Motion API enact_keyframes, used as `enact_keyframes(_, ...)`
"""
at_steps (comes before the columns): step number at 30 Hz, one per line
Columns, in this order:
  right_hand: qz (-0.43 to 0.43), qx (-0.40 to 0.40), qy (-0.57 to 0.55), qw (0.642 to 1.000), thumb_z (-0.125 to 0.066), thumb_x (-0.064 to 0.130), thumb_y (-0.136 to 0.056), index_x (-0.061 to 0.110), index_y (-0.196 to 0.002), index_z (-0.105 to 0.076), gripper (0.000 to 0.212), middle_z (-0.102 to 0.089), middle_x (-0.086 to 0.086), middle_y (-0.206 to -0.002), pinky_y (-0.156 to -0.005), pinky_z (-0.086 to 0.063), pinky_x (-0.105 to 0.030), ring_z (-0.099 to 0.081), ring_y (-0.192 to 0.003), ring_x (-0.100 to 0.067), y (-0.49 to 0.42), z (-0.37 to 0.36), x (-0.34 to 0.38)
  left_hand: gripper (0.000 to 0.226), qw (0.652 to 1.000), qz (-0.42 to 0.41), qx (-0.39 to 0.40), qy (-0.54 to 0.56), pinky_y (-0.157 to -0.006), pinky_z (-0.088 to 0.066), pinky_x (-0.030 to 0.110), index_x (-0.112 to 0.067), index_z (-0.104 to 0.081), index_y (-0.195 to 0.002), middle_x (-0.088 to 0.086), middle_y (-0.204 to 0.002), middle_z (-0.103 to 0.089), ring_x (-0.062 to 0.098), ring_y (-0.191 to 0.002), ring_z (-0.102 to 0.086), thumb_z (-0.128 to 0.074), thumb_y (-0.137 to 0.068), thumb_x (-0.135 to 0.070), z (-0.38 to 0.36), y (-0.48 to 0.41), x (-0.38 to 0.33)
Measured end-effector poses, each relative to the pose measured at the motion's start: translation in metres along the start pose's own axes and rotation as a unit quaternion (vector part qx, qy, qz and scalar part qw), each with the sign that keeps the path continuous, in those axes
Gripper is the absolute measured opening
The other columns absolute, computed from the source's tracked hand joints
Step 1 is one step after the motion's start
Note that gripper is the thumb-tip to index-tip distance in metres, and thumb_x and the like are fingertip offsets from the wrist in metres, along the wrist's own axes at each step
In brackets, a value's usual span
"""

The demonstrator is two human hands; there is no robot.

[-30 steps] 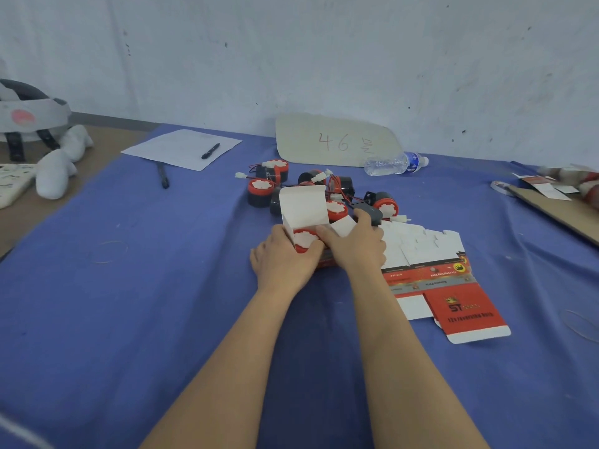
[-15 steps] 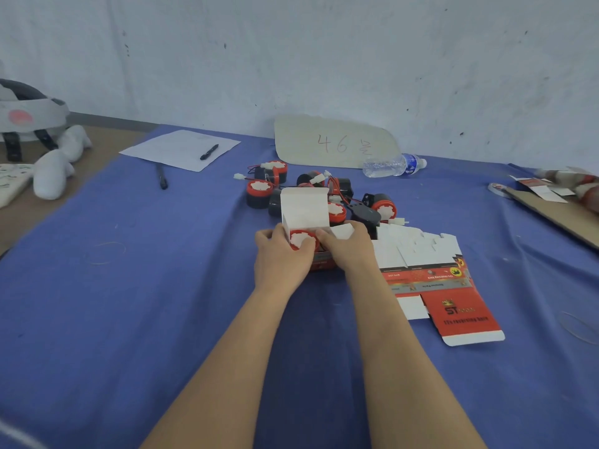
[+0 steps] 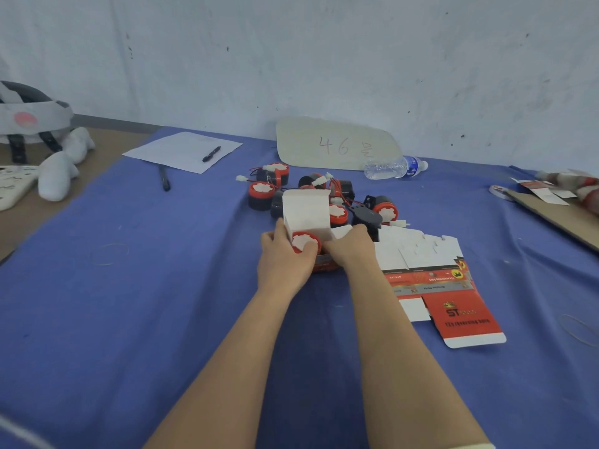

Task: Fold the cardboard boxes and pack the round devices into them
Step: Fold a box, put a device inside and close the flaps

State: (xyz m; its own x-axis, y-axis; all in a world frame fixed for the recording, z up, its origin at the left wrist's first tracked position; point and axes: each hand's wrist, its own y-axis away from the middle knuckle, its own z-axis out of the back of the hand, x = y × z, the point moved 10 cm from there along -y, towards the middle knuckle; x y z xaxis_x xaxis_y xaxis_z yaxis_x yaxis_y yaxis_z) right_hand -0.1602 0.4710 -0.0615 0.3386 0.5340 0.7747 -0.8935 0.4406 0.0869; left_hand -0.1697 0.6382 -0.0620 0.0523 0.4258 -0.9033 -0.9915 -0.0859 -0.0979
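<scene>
A small red-and-white cardboard box (image 3: pixel 307 211) stands in the middle of the blue table with its white lid flap upright. A round red-and-white device (image 3: pixel 305 242) sits in its open top. My left hand (image 3: pixel 282 260) grips the box's left side with the thumb by the flap. My right hand (image 3: pixel 350 246) grips its right side, fingers curled at the side flap. Behind lie several loose round devices (image 3: pixel 261 196) with red wires. Flat unfolded boxes (image 3: pixel 431 273) lie to the right.
A paper sheet with a pen (image 3: pixel 211 153) and a second pen (image 3: pixel 164 179) lie far left. A beige board marked 46 (image 3: pixel 334 144) and a plastic bottle (image 3: pixel 393 167) stand at the wall. Brown cardboard (image 3: pixel 557 215) lies far right; white items (image 3: pixel 58 175) at the left edge.
Both hands shifted slightly toward the table's middle on the box. My right hand moved from beside the flat boxes in to the box's right side flap. The device sits lower inside.
</scene>
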Motion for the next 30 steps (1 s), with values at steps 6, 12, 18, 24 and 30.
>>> enact_keyframes(6, 0.091, -0.067, -0.03, 0.993, -0.057, 0.023, -0.091, 0.014, -0.128, -0.044, 0.04, -0.061, -0.008, -0.119, -0.075, -0.042, -0.03, -0.057, -0.105, -0.027, 0.015, 0.01, 0.013, 0.044, 0.994, -0.078, -0.055, 0.052, -0.063, -0.039, 0.019, -0.021, -0.037, -0.117, -0.005, -0.119, -0.043, 0.015, -0.098, -0.051, -0.067, -0.085, -0.021, 0.009, 0.005, -0.012)
enact_keyframes(12, 0.149, -0.012, -0.099, 0.984, -0.03, 0.042, -0.102, 0.013, -0.098, -0.069, 0.048, -0.061, 0.002, -0.092, -0.071, -0.038, -0.025, -0.054, -0.083, -0.011, 0.027, 0.015, 0.025, 0.015, 0.995, -0.098, -0.012, 0.029, -0.073, -0.038, 0.013, -0.023, -0.057, -0.102, -0.005, -0.124, -0.039, 0.005, -0.101, -0.046, -0.062, -0.09, -0.031, 0.0, 0.001, -0.011)
enact_keyframes(18, 0.198, -0.072, -0.04, 0.977, -0.05, 0.03, -0.098, 0.019, -0.078, -0.07, 0.03, -0.055, 0.004, -0.104, -0.075, -0.036, -0.02, -0.049, -0.079, -0.003, 0.03, 0.017, 0.023, 0.029, 0.993, -0.091, -0.008, 0.081, -0.061, -0.04, 0.009, -0.026, -0.054, -0.115, 0.0, -0.12, -0.053, 0.005, -0.077, -0.051, -0.048, -0.094, -0.007, 0.001, 0.002, -0.01)
enact_keyframes(24, 0.199, -0.079, -0.062, 0.975, -0.057, 0.025, -0.094, 0.014, -0.101, -0.069, 0.018, -0.048, 0.004, -0.112, -0.074, -0.035, -0.011, -0.047, -0.09, -0.005, 0.03, 0.016, 0.015, 0.072, 0.976, -0.083, 0.01, 0.199, -0.061, -0.045, 0.011, -0.038, -0.027, -0.143, -0.013, -0.116, -0.058, 0.008, -0.074, -0.055, -0.049, -0.089, 0.004, 0.002, 0.002, -0.01)
enact_keyframes(30, 0.183, -0.061, -0.103, 0.976, -0.058, 0.011, -0.091, 0.012, -0.118, -0.053, 0.028, -0.051, 0.0, -0.112, -0.078, -0.037, -0.02, -0.049, -0.097, -0.011, 0.031, 0.015, 0.01, 0.038, 0.987, -0.096, -0.004, 0.128, -0.068, -0.044, 0.012, -0.031, -0.055, -0.081, 0.0, -0.116, -0.052, 0.016, -0.107, -0.054, -0.041, -0.095, 0.002, 0.005, 0.001, -0.013)
